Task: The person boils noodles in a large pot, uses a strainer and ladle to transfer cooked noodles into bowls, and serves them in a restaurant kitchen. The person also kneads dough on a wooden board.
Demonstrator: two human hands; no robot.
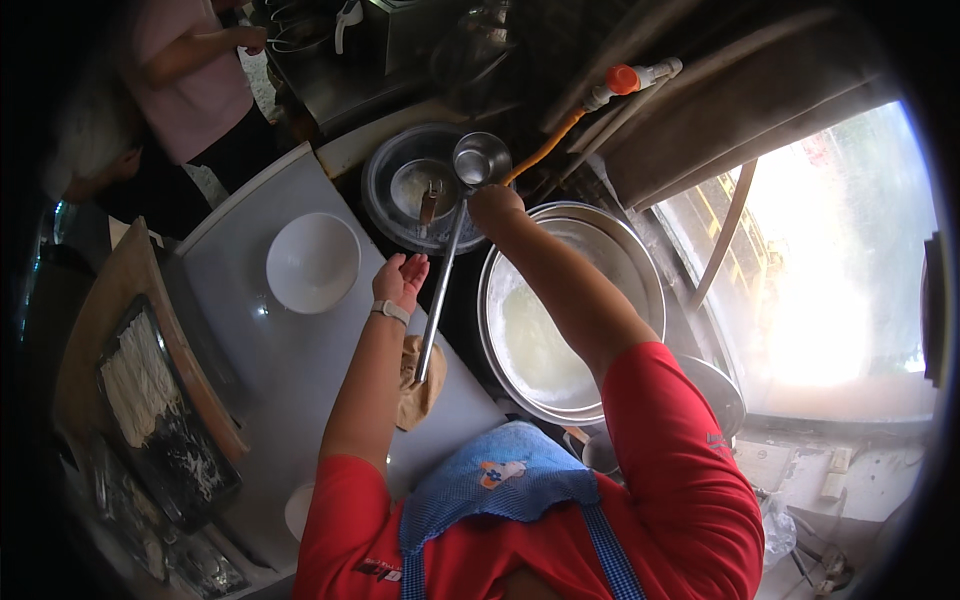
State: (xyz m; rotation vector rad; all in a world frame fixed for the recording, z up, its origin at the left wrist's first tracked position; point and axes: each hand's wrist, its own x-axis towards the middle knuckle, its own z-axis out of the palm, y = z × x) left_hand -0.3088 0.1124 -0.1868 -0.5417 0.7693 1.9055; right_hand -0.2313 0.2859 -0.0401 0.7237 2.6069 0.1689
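Observation:
My left hand point(402, 283), with a watch band on the wrist, is held palm up beside the ladle's handle and has nothing in it. My right hand point(495, 208) is curled at the lower end of an orange hose point(551, 145), close to the ladle's neck; its fingertips are hidden. A long-handled metal ladle point(448, 270) lies with its cup over the rim of a metal basin point(375, 199) and its handle end over a brown cloth point(420, 401). Inside the basin is a smaller bowl point(409, 187) with a brown-handled utensil. Below my right forearm stands a large pot point(536, 330) of cloudy liquid.
A white bowl point(313, 262) sits on the grey counter point(262, 390). Noodle-like strands lie on a black tray point(187, 457) at left. The hose joins a red-handled valve point(622, 79). A person point(191, 90) in pink stands at the far left, beyond the counter.

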